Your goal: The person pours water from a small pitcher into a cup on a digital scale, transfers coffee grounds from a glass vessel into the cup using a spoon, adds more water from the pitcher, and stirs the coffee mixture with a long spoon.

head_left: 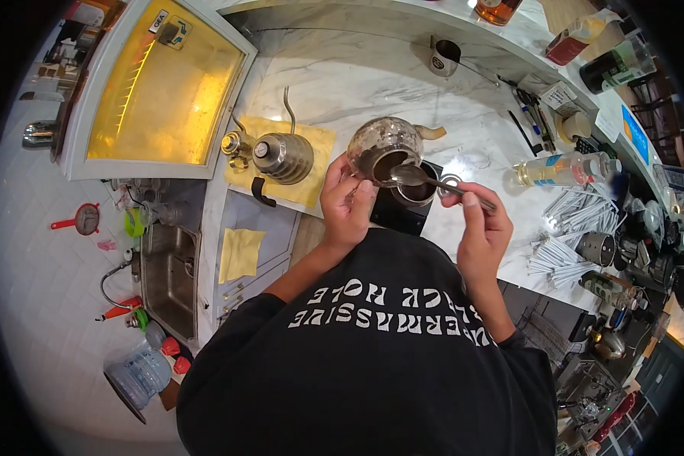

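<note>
My left hand (347, 204) is wrapped round the side of a round glass pot (384, 137), tilted so that its dark mouth faces me. A short tan handle or spout sticks out at its far right. My right hand (479, 228) pinches the handle of a metal spoon (412, 176), whose bowl is at the pot's mouth. Just below the spoon, a round metal cup (414, 197) stands on a black scale (391, 215). What lies inside the pot is too dark to make out.
A gooseneck kettle (283, 157) stands on a yellow cloth (323, 144) to the left, beside a small metal burner (236, 144). Clear bottles (558, 170) and wrapped straws (577, 213) are on the right. A dark pitcher (444, 57) stands at the back. The sink (167, 281) is at left.
</note>
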{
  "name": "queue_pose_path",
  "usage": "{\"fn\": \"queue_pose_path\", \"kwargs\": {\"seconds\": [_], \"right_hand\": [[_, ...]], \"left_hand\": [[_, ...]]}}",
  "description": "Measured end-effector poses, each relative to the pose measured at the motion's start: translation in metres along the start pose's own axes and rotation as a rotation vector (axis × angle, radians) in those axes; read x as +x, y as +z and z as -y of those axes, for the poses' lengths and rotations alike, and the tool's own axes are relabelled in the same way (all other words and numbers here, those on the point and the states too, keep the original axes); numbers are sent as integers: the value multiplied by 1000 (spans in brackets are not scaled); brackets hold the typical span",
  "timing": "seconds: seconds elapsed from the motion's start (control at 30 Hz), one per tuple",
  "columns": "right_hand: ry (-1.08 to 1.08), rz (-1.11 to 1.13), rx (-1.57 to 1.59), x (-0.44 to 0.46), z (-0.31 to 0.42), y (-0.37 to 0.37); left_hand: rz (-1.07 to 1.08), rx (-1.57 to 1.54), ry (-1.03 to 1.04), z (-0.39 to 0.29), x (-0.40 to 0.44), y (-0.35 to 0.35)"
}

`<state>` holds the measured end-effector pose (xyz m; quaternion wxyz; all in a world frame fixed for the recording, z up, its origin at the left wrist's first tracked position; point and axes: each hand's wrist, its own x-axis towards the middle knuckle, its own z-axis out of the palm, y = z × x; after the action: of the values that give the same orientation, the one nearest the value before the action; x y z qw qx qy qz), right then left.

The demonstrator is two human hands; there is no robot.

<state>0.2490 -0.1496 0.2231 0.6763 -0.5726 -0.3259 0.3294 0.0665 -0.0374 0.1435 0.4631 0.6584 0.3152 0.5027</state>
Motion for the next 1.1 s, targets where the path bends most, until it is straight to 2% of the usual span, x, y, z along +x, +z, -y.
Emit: {"fn": "queue_pose_path", "kwargs": {"seconds": [0.13, 0.23, 0.33, 0.37, 0.47, 0.57, 0.67, 0.8, 0.9, 1.1], "right_hand": [[13, -89, -73, -2, -12, -19], [24, -40, -213, -5, -28, -21], [-421, 183, -799, 1, -31, -20], [-415, 188, -819, -1, -30, -19], [-480, 126, -798, 4, -12, -19], [-378, -28, -498, 7, 10, -11], [-294, -67, -200, 23, 22, 5], [-421, 22, -425, 60, 8, 23], [-421, -2, -528, 81, -12, 33], [-173, 104, -514, 113, -48, 34]], "left_hand": [[-87, -36, -283, 0, 0, -1], [-111, -9, -287, 7, 0, -3], [-121, -20, -265, 14, 0, -6], [-134, -52, -273, 13, 0, -4], [-133, -96, -319, 24, 0, -6], [-166, -202, -436, 31, 2, -5], [-155, -272, -496, 32, 12, 0], [-33, -245, -487, 26, 32, 10], [-47, -312, -598, 26, 47, 18], [-11, -391, -712, 53, 67, 23]]}}
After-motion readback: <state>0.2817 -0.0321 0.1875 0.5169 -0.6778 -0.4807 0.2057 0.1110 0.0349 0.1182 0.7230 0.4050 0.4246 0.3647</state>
